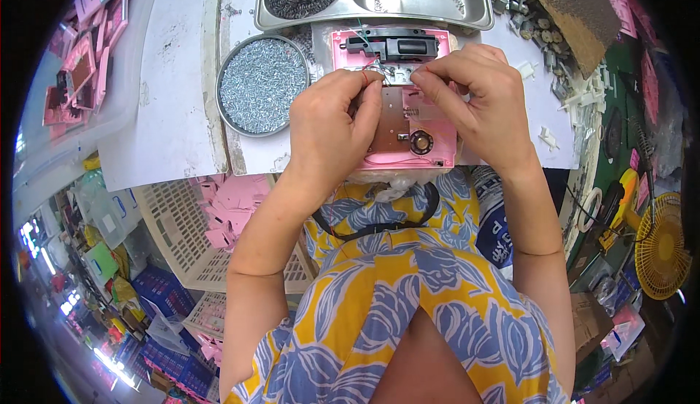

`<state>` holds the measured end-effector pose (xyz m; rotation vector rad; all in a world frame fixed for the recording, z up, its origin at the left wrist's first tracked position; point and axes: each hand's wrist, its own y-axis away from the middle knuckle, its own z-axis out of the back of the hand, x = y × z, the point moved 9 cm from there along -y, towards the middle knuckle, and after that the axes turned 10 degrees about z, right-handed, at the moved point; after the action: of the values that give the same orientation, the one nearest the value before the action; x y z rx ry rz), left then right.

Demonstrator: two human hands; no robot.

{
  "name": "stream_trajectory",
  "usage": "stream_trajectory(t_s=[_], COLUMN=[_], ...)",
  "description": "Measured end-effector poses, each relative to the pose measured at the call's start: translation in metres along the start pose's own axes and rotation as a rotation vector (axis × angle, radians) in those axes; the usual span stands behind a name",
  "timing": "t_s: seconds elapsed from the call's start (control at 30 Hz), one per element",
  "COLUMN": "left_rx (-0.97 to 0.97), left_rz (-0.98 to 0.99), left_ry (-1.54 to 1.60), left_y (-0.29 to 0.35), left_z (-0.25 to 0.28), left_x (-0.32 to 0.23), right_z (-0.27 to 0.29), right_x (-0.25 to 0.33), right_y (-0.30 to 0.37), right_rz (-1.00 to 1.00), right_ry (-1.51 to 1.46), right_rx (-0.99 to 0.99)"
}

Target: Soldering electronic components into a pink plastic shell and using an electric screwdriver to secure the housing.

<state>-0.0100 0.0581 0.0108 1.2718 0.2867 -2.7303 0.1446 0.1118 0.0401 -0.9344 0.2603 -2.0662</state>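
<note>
A pink plastic casing lies at the table's front edge before me. A black moulded mechanism sits along its far side. Nearer to me it holds a brown circuit board and a round black part. Over the casing's left side, my left hand is closed, thumb and index finger together beside thin wires; a red strand shows at the index finger. My right hand pinches at the white part in the middle. What either hand's fingertips hold is too small to make out.
Left of the casing stands a round dish of small silvery pieces. A steel tray with dark springs or screws lies behind. Metal parts and white plastic pieces are at the right. A cream basket of pink parts stands below left.
</note>
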Motion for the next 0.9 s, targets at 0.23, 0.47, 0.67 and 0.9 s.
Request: stream_trajectory(t_s=[0.23,0.47,0.67,0.9], left_rx=[0.006,-0.062,-0.065,-0.097], left_rz=[0.052,-0.044,-0.084,-0.089], left_ry=[-0.048,0.014,0.065,-0.005], left_y=[-0.002,-0.009,-0.007,0.001], left_z=[-0.004,-0.003,-0.003,0.001], left_x=[0.003,-0.007,-0.006,0.002], right_z=[0.000,-0.005,-0.016,-0.024], right_x=[0.002,0.003,-0.002,-0.012], right_y=[0.000,-0.003,-0.015,-0.015], right_rz=[0.005,-0.007,-0.059,-0.122], right_ry=[0.008,0.013,0.035,-0.080], right_rx=[0.002,0.022,0.043,0.037])
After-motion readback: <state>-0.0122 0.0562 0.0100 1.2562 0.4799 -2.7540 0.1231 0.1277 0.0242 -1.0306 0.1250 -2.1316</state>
